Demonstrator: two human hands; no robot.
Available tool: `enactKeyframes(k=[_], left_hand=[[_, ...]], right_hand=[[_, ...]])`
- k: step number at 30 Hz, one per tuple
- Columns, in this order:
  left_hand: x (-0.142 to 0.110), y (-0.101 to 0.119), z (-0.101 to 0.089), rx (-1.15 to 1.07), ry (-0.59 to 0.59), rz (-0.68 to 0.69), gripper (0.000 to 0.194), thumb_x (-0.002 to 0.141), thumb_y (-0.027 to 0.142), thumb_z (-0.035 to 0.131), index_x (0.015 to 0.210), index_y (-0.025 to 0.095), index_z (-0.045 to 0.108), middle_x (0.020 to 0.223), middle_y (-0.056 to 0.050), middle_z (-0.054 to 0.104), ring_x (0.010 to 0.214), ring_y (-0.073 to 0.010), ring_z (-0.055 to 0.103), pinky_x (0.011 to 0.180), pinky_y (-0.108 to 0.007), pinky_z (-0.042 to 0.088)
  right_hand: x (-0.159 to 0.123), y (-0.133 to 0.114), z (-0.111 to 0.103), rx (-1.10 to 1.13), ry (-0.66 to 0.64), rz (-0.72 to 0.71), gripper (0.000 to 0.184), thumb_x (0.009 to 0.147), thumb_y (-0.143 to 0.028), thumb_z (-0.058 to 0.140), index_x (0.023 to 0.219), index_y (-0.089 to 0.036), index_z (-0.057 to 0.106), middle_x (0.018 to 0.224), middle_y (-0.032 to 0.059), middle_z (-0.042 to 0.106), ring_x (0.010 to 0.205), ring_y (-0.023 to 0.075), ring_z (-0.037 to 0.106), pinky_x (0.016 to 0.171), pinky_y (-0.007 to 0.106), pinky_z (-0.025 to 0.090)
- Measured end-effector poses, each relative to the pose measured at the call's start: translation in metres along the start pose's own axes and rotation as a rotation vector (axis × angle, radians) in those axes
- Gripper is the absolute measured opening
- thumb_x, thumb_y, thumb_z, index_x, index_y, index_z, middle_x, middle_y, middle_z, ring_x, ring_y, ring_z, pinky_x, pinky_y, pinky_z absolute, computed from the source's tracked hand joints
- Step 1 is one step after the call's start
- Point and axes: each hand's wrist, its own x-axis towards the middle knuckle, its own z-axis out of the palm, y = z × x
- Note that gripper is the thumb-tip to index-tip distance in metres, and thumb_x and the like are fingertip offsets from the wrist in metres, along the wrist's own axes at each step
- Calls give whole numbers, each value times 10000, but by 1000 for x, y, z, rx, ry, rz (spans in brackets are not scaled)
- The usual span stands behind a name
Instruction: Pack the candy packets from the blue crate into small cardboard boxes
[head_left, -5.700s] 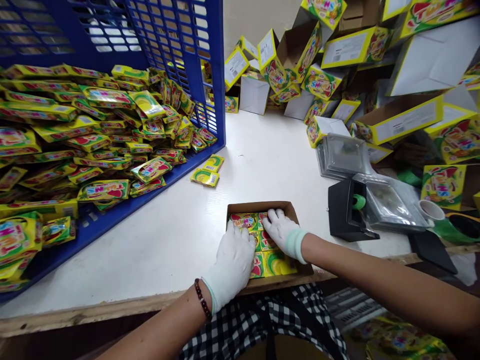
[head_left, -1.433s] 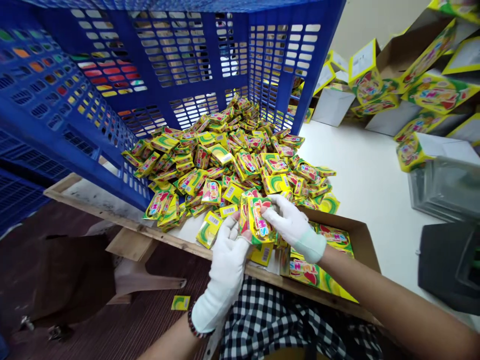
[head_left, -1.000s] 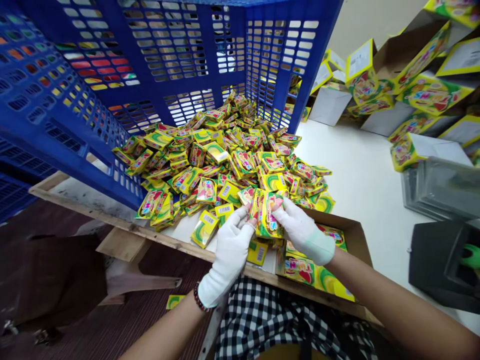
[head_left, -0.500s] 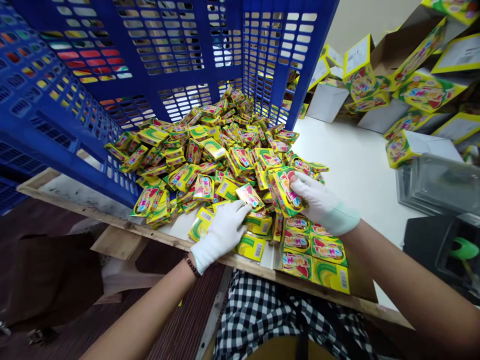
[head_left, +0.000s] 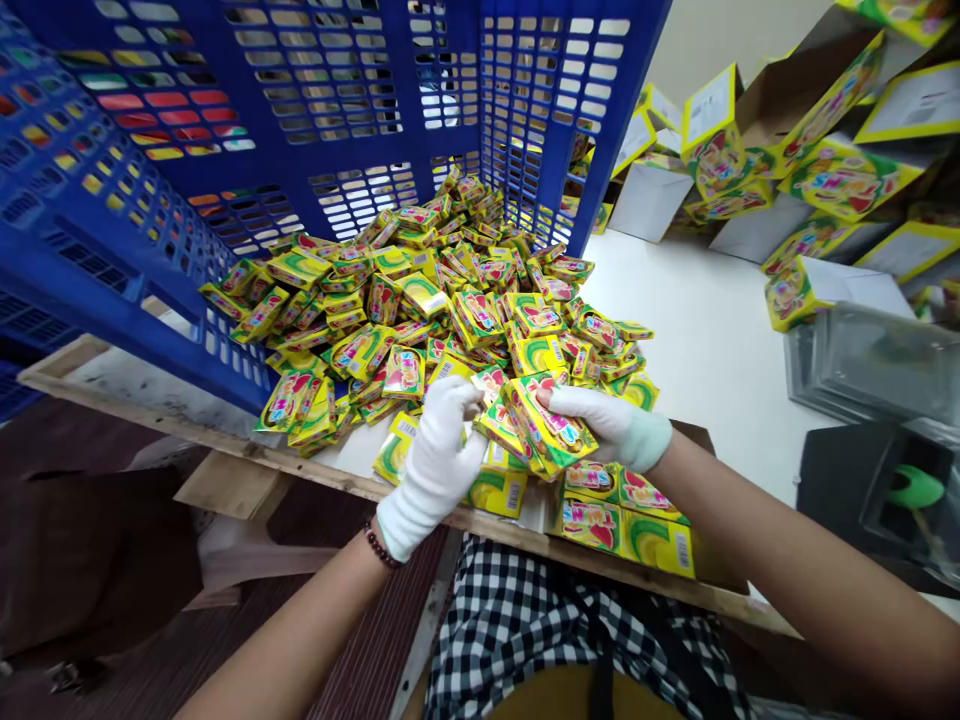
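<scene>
My right hand (head_left: 611, 425), in a white glove, grips a couple of small printed boxes (head_left: 551, 425), yellow and green with fruit pictures, thumb on the top face. My gloved left hand (head_left: 442, 450) has its fingers curled, with thumb and forefinger at the left corner of another small box that leans against the right hand's boxes. Below the hands, more boxes lie flat near the table edge. An open brown carton (head_left: 724, 560) under my right forearm holds rows of the same boxes. Beyond my hands spreads a big loose heap of boxes (head_left: 420, 290).
A blue slatted crate (head_left: 300, 140) lies tipped around the back of the heap. Larger printed cartons (head_left: 851, 180) are piled on the white table (head_left: 682, 310) at the right. Clear plastic containers (head_left: 870, 360) stand there too. A wooden rim (head_left: 322, 478) edges the table front.
My right hand has moved left and down with its boxes, away from above the carton. My left hand has lifted off the flat boxes and curled its fingers beside the right hand's boxes.
</scene>
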Motion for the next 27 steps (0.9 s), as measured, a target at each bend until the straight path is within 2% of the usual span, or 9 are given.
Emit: enactKeyframes(k=[2, 5, 7, 10, 14, 17, 22, 24, 27], left_hand=[[-17, -4, 1, -5, -131, -94, 299, 820, 124, 536, 1115, 176, 539, 1074, -94, 615, 999, -212, 599, 880, -365, 512], [-45, -16, 2, 93, -538, -32, 355, 790, 211, 616, 1140, 184, 570, 1097, -99, 646, 1040, -275, 594, 926, -444, 488], [-57, -24, 1, 170, -646, -26, 349, 783, 233, 635, 1127, 186, 590, 1064, -98, 655, 997, -287, 591, 892, -455, 491], [-57, -29, -6, 168, -504, 2, 199, 827, 154, 554, 1016, 184, 608, 986, -89, 650, 936, -246, 588, 827, -392, 501], [-40, -16, -16, 122, -175, 337, 209, 855, 67, 503, 993, 193, 596, 989, -80, 632, 889, -200, 573, 776, -346, 492], [-28, 1, -15, 90, -75, 437, 214, 845, 56, 534, 992, 199, 597, 996, -65, 602, 913, -193, 578, 796, -344, 507], [-13, 17, -1, -35, 120, 196, 264, 818, 28, 528, 1022, 192, 567, 1128, -91, 540, 1097, -221, 571, 943, -393, 522], [-9, 18, 2, -131, 152, 35, 370, 816, 20, 514, 1144, 188, 537, 1252, -119, 522, 1226, -251, 531, 1051, -461, 468], [-10, 19, 5, -304, 83, -165, 468, 862, 91, 537, 1315, 189, 469, 1333, -129, 528, 1272, -252, 529, 1094, -467, 447]], right_hand=[[-3, 1, -4, 6, 32, -63, 238, 834, -241, 688, 1049, -148, 649, 993, 84, 763, 849, 185, 742, 830, 309, 613], [-9, 0, -14, 5, 90, -146, 293, 796, -267, 733, 1057, -175, 639, 1018, 74, 759, 886, 207, 742, 835, 329, 617], [-13, -2, -18, -19, 72, -139, 346, 764, -292, 762, 1063, -174, 636, 1022, 86, 758, 924, 242, 740, 826, 367, 623], [-18, -6, -22, -25, 27, -98, 380, 741, -306, 763, 1068, -161, 634, 1005, 101, 762, 943, 276, 738, 835, 412, 621], [-18, -7, -26, 27, 8, -57, 327, 794, -287, 656, 1093, -163, 614, 1007, 101, 764, 968, 278, 734, 901, 468, 592], [-12, 1, -22, 20, -69, 5, 321, 787, -267, 627, 1081, -142, 604, 986, 112, 765, 973, 273, 732, 931, 476, 573], [-22, 1, -5, -121, -100, -24, 356, 793, -408, 658, 1026, -143, 616, 848, 79, 750, 838, 234, 733, 863, 417, 588], [-42, -15, -5, -320, 9, -110, 408, 778, -447, 697, 1055, -157, 617, 834, 47, 730, 763, 199, 708, 788, 356, 587], [-79, -38, -18, -846, 226, -175, 569, 721, -422, 782, 1210, -210, 582, 928, 19, 712, 772, 181, 669, 754, 312, 554]])
